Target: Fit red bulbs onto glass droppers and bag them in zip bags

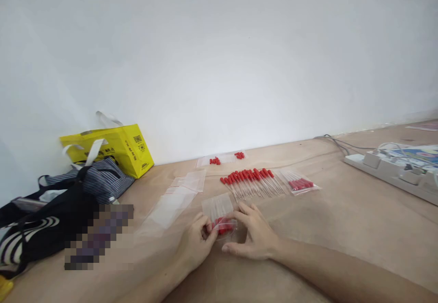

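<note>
A clear zip bag [216, 205] lies on the table in front of me, with several droppers inside, their red rubber bulbs [224, 225] at its near end. My left hand [197, 242] is closed in a pinch on the near left corner of this bag. Spread over the bag's right side is my right hand [255, 232], its fingertips at the bag and its thumb apart on the table. Beyond the hands lies a row of loose droppers [251, 182] with red bulbs and clear thin stems. To their right rests a filled bag of droppers [300, 183].
Flat clear bags [176, 198] overlap left of the droppers. Another bag with red bulbs [221, 159] lies near the wall. At left stand a yellow shopping bag [137, 150], a striped bag [106, 180] and a black bag [51, 230]. A power strip [386, 173] with cables sits at right.
</note>
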Demonstrator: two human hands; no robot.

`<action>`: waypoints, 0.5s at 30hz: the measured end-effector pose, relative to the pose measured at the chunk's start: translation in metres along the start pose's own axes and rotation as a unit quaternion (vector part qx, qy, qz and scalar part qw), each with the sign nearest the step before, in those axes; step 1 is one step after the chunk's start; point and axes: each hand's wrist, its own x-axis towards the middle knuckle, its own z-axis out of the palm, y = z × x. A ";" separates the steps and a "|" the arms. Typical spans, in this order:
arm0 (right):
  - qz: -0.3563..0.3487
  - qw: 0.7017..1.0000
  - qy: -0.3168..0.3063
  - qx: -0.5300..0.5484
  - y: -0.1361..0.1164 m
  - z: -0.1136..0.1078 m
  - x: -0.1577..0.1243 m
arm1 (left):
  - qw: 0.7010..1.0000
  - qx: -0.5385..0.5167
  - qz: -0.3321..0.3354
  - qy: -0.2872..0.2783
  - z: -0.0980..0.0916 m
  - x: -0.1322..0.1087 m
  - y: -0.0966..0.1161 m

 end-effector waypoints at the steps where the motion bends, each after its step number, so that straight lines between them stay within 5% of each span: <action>1: 0.004 1.000 0.009 -0.005 -0.001 0.001 0.004 | 1.000 -0.009 -0.001 0.007 0.004 0.004 0.000; 15: 0.008 0.998 -0.001 -0.056 0.008 0.011 0.014 | 0.997 -0.066 0.017 -0.021 0.008 0.005 -0.005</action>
